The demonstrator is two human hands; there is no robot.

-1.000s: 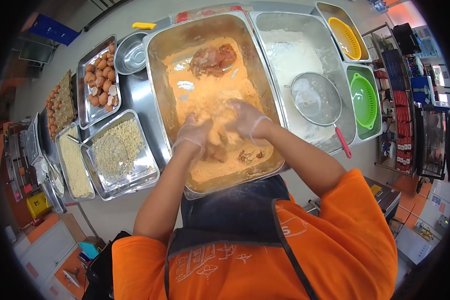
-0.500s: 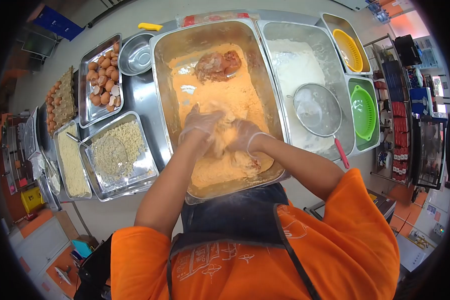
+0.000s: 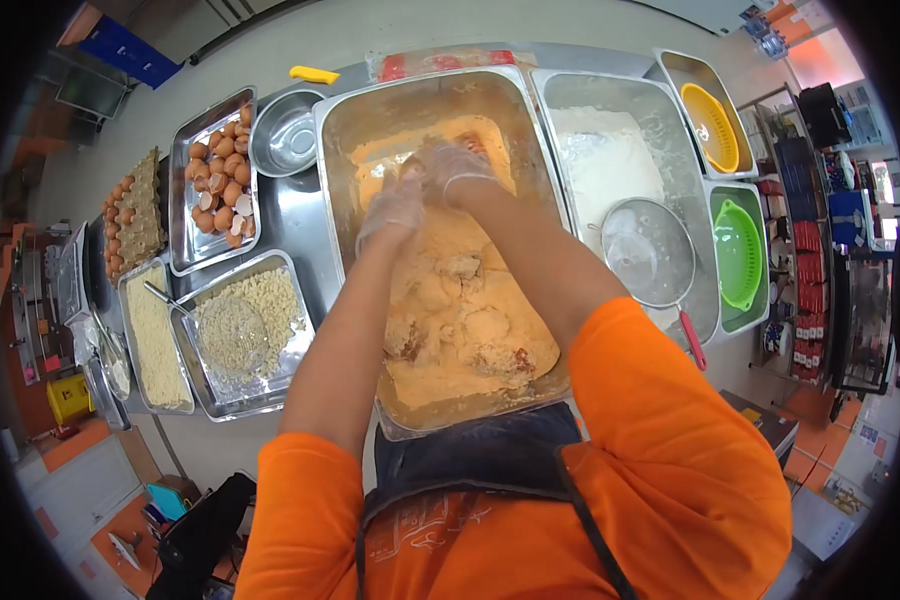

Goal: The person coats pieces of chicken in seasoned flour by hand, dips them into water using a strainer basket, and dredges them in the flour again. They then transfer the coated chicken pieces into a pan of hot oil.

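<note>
In tray [image 3: 420, 106], meat [image 3: 474, 143] partly hidden behind fingers of right hand [image 3: 457, 168].

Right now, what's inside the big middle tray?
Orange powder and coated lumps, some showing reddish patches. The left hand and right hand cover part of the far end; what lies beneath them is hidden.

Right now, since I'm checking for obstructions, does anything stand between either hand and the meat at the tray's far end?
Nothing visible does: the right hand covers part of the meat, with the left hand close beside the right.
</note>
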